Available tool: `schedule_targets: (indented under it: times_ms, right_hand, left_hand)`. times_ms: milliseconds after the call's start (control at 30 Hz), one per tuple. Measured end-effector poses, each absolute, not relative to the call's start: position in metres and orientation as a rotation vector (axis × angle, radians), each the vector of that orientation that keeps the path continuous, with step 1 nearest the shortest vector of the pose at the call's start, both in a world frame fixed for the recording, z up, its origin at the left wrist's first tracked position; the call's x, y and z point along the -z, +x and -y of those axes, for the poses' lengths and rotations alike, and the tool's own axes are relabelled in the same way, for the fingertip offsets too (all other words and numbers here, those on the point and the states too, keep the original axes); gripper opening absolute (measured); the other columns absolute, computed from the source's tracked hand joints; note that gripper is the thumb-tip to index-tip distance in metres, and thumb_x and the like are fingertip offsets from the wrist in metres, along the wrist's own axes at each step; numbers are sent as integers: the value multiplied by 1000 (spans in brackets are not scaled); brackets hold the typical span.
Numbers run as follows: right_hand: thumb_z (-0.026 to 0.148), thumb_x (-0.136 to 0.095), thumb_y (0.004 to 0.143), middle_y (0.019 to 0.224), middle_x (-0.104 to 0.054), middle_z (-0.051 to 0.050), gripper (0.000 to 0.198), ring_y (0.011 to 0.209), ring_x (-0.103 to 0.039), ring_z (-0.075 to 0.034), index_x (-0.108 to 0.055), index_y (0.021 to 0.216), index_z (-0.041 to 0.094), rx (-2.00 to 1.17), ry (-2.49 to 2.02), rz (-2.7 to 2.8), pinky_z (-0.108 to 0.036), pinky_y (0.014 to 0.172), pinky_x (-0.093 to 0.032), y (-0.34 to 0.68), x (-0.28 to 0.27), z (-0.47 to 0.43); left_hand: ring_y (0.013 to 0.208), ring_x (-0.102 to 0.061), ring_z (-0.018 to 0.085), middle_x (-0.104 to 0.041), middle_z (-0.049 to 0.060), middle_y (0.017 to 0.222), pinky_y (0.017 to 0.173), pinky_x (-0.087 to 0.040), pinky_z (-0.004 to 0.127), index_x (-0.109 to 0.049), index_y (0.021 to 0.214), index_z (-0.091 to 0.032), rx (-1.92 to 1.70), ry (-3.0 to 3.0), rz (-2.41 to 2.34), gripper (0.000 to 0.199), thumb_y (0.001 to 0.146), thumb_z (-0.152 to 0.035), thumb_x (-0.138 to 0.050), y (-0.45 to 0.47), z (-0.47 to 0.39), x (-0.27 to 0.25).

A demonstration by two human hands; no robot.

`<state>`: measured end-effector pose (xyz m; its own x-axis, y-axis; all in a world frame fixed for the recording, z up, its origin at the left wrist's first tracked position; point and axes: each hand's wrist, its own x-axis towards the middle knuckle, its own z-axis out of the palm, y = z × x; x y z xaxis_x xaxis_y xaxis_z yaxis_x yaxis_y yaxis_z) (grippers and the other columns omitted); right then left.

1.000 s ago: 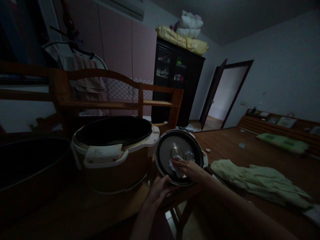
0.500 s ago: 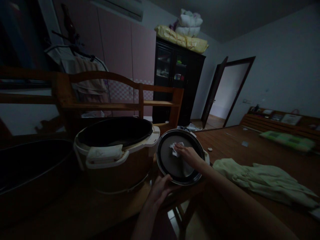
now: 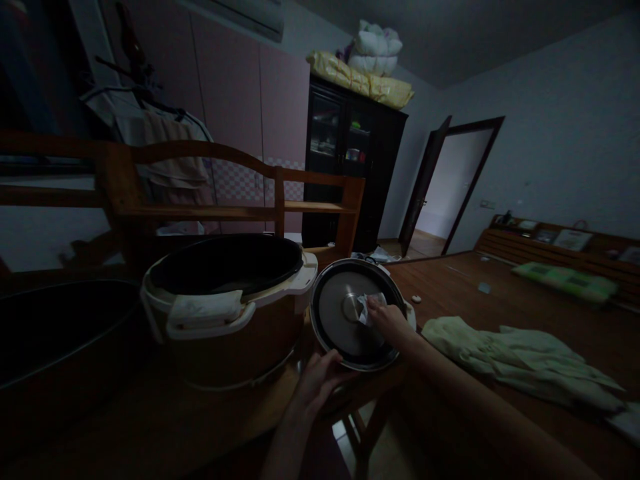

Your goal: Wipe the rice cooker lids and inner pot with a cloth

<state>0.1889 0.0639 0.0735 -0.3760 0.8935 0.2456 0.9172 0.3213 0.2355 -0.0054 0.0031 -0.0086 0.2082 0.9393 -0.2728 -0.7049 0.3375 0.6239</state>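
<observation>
A round rice cooker lid (image 3: 335, 313) with a grey metal inner face and dark rim stands tilted toward me, right of the cooker. My left hand (image 3: 320, 377) grips its lower edge, thumb over the rim and the other fingers underneath. A crumpled white tissue (image 3: 367, 308) is bunched in my right hand (image 3: 387, 319), pressed on the lid's inner face just right of its centre disc. To the left, the large cooker (image 3: 245, 350) stands uncovered, its black inside showing and a white handle at the front.
A wide dark pot (image 3: 65, 347) stands at the far left of the wooden table (image 3: 220, 423). A wooden shelf rail (image 3: 210, 212) runs behind the cooker. Right of the lid, a pale green cloth (image 3: 505, 357) lies on a brown wooden surface (image 3: 440, 287).
My right hand has moved the tissue right and slightly down across the lid, uncovering the centre disc. The left hand keeps its hold on the edge. The view has shifted slightly.
</observation>
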Motion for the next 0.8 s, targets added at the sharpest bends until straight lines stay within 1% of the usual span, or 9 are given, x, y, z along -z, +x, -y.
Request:
schedule_targets:
  times_ms: [100,167,233,300,367,433,500,600,800]
  right_hand:
    - [-1,-43,83,131,-54,-24,42,119,-55,-29,-61,120,6,623,-1703,2558,-37,92,-50,180,-61,-54]
    - [0,-44,83,128,-56,-26,37,116,-57,-31,-64,114,4,671,-1703,2586,-40,92,-50,174,-54,-47]
    - [0,-43,83,125,-57,-27,35,109,-60,-31,-64,111,2,702,-1708,2608,-39,86,-53,168,-50,-38]
    - [-1,-41,84,126,-57,-27,39,102,-64,-28,-61,117,2,712,-1701,2638,-35,78,-55,163,-46,-29]
    - [2,-41,85,133,-53,-26,45,104,-64,-27,-54,129,4,706,-1611,2694,-31,73,-56,157,-44,-20]
    - [4,-42,87,141,-46,-24,50,118,-57,-27,-46,137,6,689,-1459,2727,-30,78,-56,152,-42,-16]
    - [3,-44,86,144,-42,-23,53,129,-47,-27,-44,139,6,679,-1305,2715,-34,90,-53,146,-41,-18]
    - [1,-46,84,144,-44,-21,55,134,-41,-26,-44,138,5,709,-1150,2666,-39,106,-42,143,-42,-35]
    - [4,-47,87,144,-45,-17,52,135,-41,-23,-45,138,10,744,-1089,2620,-37,107,-41,159,-45,-80]
  left_hand:
    - [73,-66,16,-65,2,67,82,-59,47,-54,63,-14,-1184,413,-682,18,69,-3,-67,-5,-4,10]
    - [73,-67,17,-66,2,69,82,-59,47,-56,66,-13,-1181,419,-679,16,68,-3,-68,-5,-4,8]
    - [74,-67,18,-67,2,71,82,-58,47,-59,69,-13,-1175,421,-679,14,67,-3,-68,-5,-3,5]
    - [74,-67,18,-67,4,71,82,-58,47,-59,67,-13,-1168,421,-681,13,66,-3,-68,-5,-3,3]
    - [74,-67,20,-68,6,71,82,-58,48,-60,64,-12,-1158,428,-677,13,66,-4,-69,-6,-3,4]
    - [77,-67,22,-69,8,74,83,-57,48,-61,63,-11,-1145,450,-650,11,67,-7,-70,-6,-3,8]
    - [79,-66,21,-68,8,75,84,-57,48,-63,64,-12,-1149,465,-625,9,68,-8,-70,-7,-5,12]
    - [78,-65,18,-68,5,75,84,-56,48,-62,68,-13,-1170,458,-616,9,67,-7,-69,-6,-6,14]
    - [72,-64,15,-67,1,71,82,-57,48,-60,73,-13,-1189,430,-654,15,66,-4,-68,-5,-4,6]
